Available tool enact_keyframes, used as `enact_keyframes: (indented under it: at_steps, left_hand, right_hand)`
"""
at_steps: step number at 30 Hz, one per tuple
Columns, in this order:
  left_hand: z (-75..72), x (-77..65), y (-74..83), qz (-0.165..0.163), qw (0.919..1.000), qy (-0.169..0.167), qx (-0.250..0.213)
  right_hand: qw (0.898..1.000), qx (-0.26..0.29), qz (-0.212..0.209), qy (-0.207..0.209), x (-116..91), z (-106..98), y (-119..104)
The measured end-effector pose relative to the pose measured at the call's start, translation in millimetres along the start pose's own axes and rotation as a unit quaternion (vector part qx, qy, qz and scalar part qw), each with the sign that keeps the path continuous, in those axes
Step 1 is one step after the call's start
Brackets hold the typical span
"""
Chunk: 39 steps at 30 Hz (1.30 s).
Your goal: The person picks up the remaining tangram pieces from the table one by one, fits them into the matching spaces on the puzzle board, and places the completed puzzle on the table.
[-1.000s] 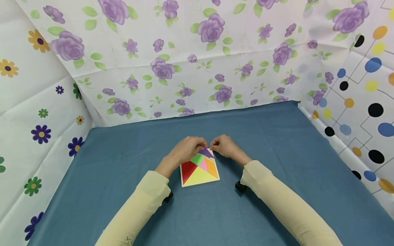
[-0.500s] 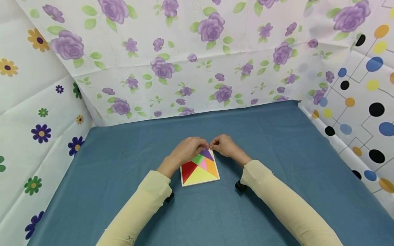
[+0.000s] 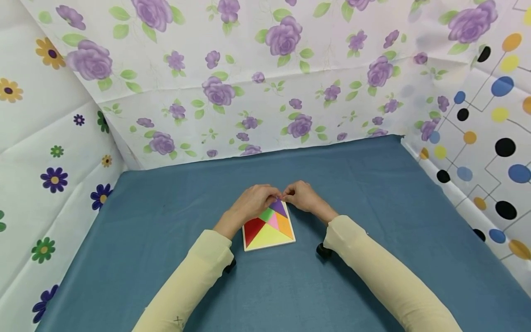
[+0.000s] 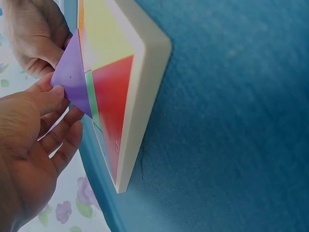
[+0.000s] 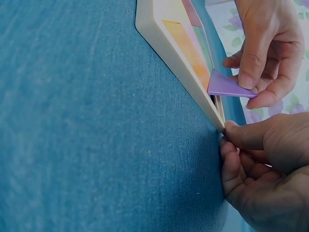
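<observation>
My left hand (image 3: 254,203) pinches a purple triangle piece (image 4: 72,79) between thumb and fingers at the far side of a square tangram tray (image 4: 145,96). The piece is tilted, its outer edge raised above the tray in the right wrist view. My right hand (image 5: 270,164) pinches the far right corner of the tray with thumb and fingertips. Red (image 3: 252,230), yellow (image 3: 269,237), orange (image 3: 285,226), pink (image 3: 274,221) and green (image 3: 266,214) pieces lie flat in the tray. My left hand hides its far left part in the head view.
A blue cloth (image 3: 356,286) covers the table under the tray. Behind it hangs a white sheet with purple flowers (image 3: 300,125). Patterned sheets (image 3: 504,147) stand at both sides. A small black device (image 3: 323,251) sits under each wrist.
The purple triangle has turned and shifted slightly, so the pale gap between it and the orange piece has closed in the head view. Both hands have barely moved.
</observation>
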<state>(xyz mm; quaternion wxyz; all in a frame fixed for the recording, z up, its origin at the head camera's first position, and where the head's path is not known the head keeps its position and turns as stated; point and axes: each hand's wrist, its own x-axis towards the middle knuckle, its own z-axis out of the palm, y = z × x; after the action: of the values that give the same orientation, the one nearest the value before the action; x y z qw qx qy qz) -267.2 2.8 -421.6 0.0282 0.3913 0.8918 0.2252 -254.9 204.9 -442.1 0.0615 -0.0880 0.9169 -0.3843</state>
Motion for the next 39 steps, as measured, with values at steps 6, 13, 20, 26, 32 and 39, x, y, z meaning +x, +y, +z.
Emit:
enact_keyframes:
  at_steps: [6, 13, 20, 26, 32, 39]
  left_hand:
    - [0.1, 0.9, -1.0, -0.005, 1.0, -0.002, 0.004]
    - [2.2, 1.3, -0.8, 0.0, 0.9999, 0.004, 0.012]
    - [6.7, 1.0, 1.6, -0.013, 0.9991, -0.014, 0.039]
    - [9.1, 0.2, 4.0, -0.022, 0.9978, -0.021, 0.059]
    - [9.2, 0.1, 5.0, -0.022, 0.9973, -0.021, 0.066]
    - [10.4, -0.6, 4.7, -0.029, 0.9972, -0.021, 0.066]
  right_hand:
    - [1.0, -0.003, -0.005, 0.002, 0, 0, -1]
    - [1.0, 0.005, 0.0, -0.001, 1, 0, 0]
    - [1.0, -0.003, -0.003, 0.002, 1, -1, 0]
    - [1.0, -0.01, -0.003, 0.003, 1, -1, 0]
    - [1.0, -0.009, -0.004, 0.002, 1, -2, 1]
    - [1.0, 0.016, -0.002, -0.01, 1, -2, 6]
